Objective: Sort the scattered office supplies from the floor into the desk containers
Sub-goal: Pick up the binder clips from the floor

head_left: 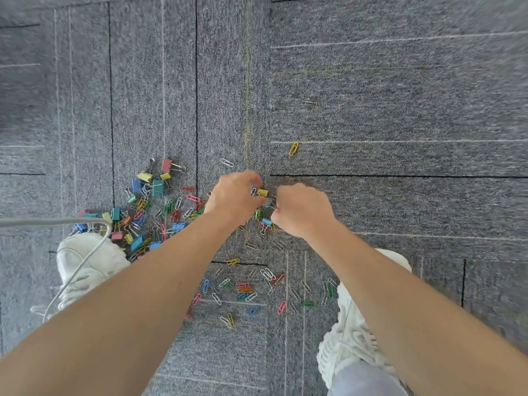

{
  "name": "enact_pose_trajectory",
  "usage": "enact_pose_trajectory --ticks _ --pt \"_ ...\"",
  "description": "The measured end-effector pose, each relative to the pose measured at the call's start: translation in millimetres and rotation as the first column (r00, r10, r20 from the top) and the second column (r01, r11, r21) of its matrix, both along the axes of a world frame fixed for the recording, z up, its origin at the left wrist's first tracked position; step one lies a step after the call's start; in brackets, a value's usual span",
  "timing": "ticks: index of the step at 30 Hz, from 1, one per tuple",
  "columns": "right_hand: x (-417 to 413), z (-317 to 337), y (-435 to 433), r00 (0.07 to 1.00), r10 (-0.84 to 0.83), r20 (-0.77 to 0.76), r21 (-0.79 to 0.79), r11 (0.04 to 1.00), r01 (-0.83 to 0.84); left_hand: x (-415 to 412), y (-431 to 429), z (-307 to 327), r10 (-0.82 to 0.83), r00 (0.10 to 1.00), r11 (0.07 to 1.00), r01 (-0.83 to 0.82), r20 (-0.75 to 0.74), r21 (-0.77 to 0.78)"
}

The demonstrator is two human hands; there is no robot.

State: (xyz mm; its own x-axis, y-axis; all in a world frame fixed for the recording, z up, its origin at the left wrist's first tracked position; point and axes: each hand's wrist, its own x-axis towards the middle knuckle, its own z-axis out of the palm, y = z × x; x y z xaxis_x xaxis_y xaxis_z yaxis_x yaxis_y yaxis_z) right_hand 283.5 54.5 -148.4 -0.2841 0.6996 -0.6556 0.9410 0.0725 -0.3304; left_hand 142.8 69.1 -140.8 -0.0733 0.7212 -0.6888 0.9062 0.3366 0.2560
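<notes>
Between two white shoes (85,261), loose paper clips (243,288) litter the carpet (400,110). Just beyond, the left hand (234,195) pinches a yellow binder clip (263,192). The right hand (303,210) beside it is curled, and I cannot tell whether it holds anything. A heap of binder clips (148,195) lies to the left, and a grey cable (43,222) crosses its near side.

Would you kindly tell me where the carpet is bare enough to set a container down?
Bare carpet lies right of the right hand and right shoe, and beyond the yellow paper clip, barring one pale clip. It is crowded left of the left hand, where binder clips pile by the left shoe, and between the shoes, where paper clips lie scattered.
</notes>
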Motion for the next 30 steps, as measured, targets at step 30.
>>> enact_pose_trajectory --ticks 30 --pt "21 -13 -18 0.207 -0.826 -0.524 -0.689 0.555 0.466 -27 -57 9 0.88 0.045 0.307 -0.813 0.473 -0.495"
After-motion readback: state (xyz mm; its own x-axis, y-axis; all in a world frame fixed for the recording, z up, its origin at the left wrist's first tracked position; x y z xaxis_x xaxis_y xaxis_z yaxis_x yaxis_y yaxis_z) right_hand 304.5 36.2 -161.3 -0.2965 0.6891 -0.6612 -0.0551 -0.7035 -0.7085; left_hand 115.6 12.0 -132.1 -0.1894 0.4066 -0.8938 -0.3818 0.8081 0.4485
